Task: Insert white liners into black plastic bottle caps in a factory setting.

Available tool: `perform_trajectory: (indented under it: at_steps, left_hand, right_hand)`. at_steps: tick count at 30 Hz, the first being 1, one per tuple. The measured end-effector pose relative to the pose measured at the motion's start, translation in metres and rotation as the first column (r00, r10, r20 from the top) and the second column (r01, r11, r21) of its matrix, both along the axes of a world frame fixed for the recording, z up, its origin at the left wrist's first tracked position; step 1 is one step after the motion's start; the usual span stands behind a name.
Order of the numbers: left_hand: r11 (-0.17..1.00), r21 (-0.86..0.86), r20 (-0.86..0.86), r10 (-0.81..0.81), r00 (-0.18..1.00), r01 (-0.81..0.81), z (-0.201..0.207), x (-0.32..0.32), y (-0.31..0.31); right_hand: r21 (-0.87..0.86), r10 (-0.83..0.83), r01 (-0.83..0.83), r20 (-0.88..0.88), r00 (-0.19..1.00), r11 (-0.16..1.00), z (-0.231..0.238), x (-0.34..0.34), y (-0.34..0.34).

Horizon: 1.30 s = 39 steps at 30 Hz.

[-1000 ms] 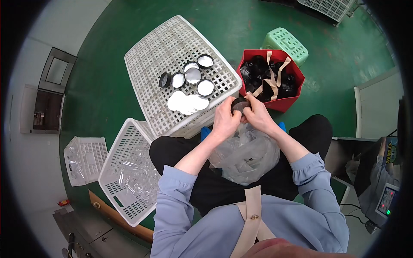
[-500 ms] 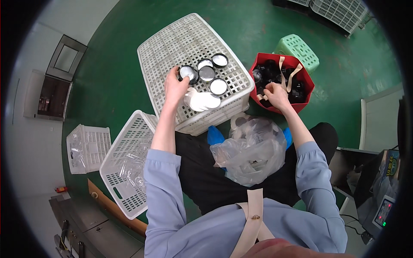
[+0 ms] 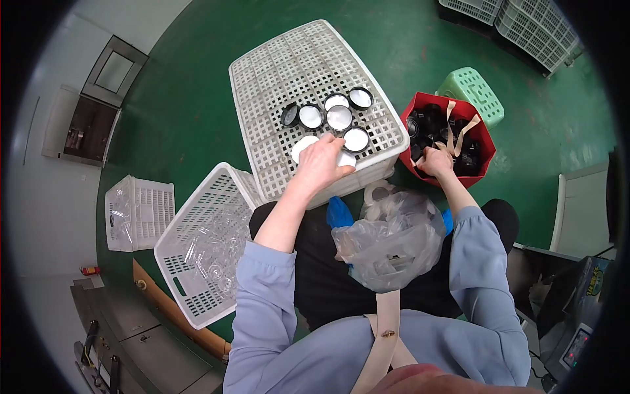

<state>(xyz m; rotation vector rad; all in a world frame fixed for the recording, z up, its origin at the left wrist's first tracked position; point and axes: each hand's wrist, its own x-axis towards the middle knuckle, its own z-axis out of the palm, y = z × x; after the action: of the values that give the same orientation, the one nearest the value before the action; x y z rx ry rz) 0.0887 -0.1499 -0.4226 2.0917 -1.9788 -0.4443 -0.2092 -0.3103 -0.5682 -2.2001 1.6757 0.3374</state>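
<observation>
On top of the upturned white crate [image 3: 275, 72] my left hand [image 3: 319, 163] bends over a fanned pile of white discs [image 3: 303, 147], thumb and fingers on either side of the discs at the right end. Beyond it sit several round black caps, most with a white disc inside, such as one cap [image 3: 311, 117]; a tilted black cap [image 3: 289, 115] stands at their left. My right hand [image 3: 436, 161] reaches into a red bag [image 3: 487, 148] of black caps [image 3: 468, 159]. Its fingers are curled, and what they hold is hidden.
A clear plastic bag [image 3: 400, 253] lies between my knees. At the left a white basket [image 3: 190, 289] holds clear plastic pieces, with another white basket [image 3: 154, 213] farther left. A light green stool [image 3: 474, 95] stands behind the red bag. Grey crates [image 3: 535, 29] are at the far right.
My left hand has let go of a black cap and moved nearer, onto the white discs. That cap now stands tilted beside another cap with a disc. My right hand stays in the red bag.
</observation>
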Motion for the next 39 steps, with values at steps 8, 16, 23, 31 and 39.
perform_trajectory:
  at_steps: [8, 16, 23, 31, 39]
  left_hand:
    - [1.000, 0.018, 0.001, 0.025, 1.000, -0.025, 0.003, -0.002, -0.002]
    - [0.996, -0.083, -0.015, 0.044, 0.999, -0.045, -0.006, 0.006, -0.005]
    - [0.946, -0.196, -0.109, 0.240, 0.965, -0.257, -0.001, 0.023, -0.009]
    - [0.743, -0.291, -0.784, 0.177, 0.595, -0.603, 0.001, 0.007, -0.022]
    - [0.857, -0.221, -0.921, -0.026, 0.390, -0.466, -0.005, -0.070, -0.009]
  right_hand:
    - [-0.040, 0.101, -0.114, -0.251, 0.963, 0.993, -0.008, -0.013, -0.003]
    - [0.115, -0.017, 0.045, -0.234, 0.972, 0.992, 0.012, -0.036, 0.004]
    - [0.159, 0.045, -0.011, -0.209, 0.977, 0.987, 0.031, -0.044, 0.011]
    - [0.086, 0.009, 0.007, -0.186, 0.983, 0.996, 0.010, -0.050, 0.015]
    - [-0.183, -0.096, 0.196, 0.446, 0.890, 0.963, 0.085, -0.053, 0.007]
